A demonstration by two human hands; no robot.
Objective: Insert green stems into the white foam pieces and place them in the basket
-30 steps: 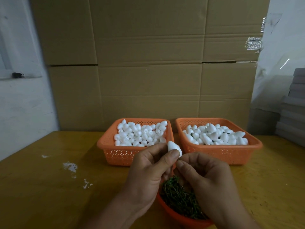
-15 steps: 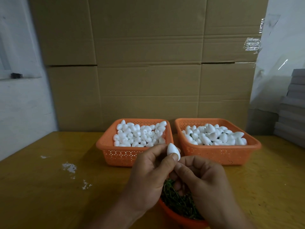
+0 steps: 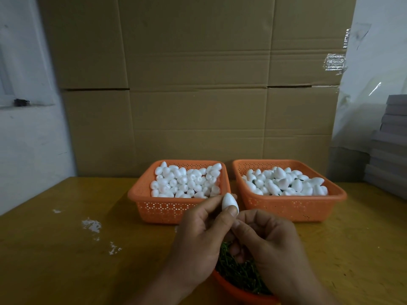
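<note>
A wall of brown cardboard boxes (image 3: 198, 84) filled the far side of the scene, and a stack of grey slabs (image 3: 389, 146) stood at the far right. In front of them lay the yellow-brown wooden bench (image 3: 55, 260), with white smears (image 3: 92, 225) on its left part.

Two orange perforated baskets sat side by side at the far middle of the bench. The left basket (image 3: 154, 208) was heaped with small white foam pieces (image 3: 187, 181); the right basket (image 3: 293, 208) held larger white foam pieces (image 3: 284, 181), with dark bits showing between some of them.

At the near edge an orange bowl (image 3: 229, 289) held a tangle of green stems (image 3: 237, 269).

Above the bowl and just in front of the gap between the baskets, the two hands met. The left hand (image 3: 198, 238) pinched one egg-shaped foam piece (image 3: 229, 202) between thumb and fingers, pointed end up. The right hand (image 3: 271, 243) was curled with its fingertips pressed together right below that piece, touching the left thumb; whether it gripped a stem could not be told, since the fingers hid whatever lay between them.
</note>
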